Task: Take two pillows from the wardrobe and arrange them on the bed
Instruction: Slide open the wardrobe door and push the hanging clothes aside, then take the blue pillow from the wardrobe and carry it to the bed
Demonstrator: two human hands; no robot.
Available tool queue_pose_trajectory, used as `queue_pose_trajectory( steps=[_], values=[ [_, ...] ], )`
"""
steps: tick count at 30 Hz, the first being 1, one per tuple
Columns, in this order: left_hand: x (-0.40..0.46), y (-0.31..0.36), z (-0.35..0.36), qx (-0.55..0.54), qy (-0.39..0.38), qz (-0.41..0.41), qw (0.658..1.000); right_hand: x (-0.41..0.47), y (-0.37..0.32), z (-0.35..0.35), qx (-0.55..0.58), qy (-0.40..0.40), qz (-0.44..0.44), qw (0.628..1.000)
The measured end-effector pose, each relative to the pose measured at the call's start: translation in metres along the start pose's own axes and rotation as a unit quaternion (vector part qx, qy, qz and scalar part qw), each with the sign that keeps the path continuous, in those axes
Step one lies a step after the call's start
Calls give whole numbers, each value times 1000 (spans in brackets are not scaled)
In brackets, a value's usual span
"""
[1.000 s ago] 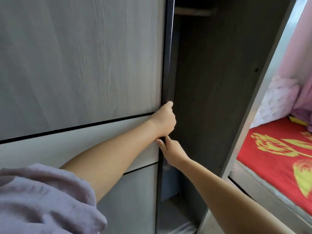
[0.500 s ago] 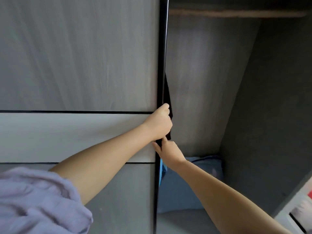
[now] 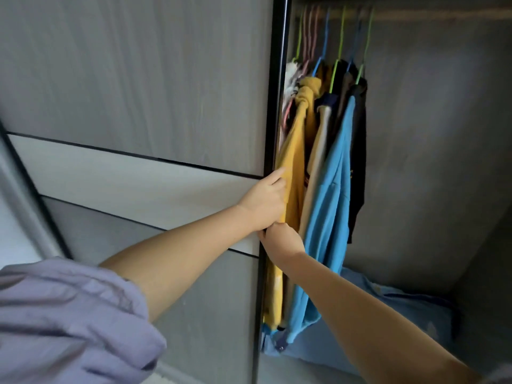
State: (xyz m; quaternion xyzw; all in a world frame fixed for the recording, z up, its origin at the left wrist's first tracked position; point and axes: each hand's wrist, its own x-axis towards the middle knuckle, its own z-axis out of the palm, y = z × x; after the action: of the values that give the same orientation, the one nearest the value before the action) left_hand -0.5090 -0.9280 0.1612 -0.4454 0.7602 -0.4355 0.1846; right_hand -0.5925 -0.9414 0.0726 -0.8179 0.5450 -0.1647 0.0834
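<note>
Fingertips of both hands (image 3: 273, 214) hidden behind door edge (image 3: 273, 134), pillow (image 3: 388, 314) partly behind clothes (image 3: 327, 189)

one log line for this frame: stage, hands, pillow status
stage: opening wardrobe door | left hand: gripping door edge | right hand: gripping edge below left | hanging clothes exposed | blue pillow: on wardrobe floor, untouched

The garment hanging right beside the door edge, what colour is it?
Mustard yellow garment, seen in the head view, next to a bright blue one.

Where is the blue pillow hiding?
In the head view, the blue pillow lies low on the wardrobe floor, lower right, under the hanging clothes and behind the right arm.
</note>
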Motion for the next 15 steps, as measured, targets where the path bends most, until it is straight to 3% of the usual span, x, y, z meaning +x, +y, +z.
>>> queue_pose_trajectory(
  steps=[5,15],
  values=[
    [-16,-3,14,36,-54,-28,997,9,-22,8,-38,-23,-19,999],
    [-19,2,18,44,-36,-38,998,5,-18,1,-110,-28,-56,992]
  ],
)
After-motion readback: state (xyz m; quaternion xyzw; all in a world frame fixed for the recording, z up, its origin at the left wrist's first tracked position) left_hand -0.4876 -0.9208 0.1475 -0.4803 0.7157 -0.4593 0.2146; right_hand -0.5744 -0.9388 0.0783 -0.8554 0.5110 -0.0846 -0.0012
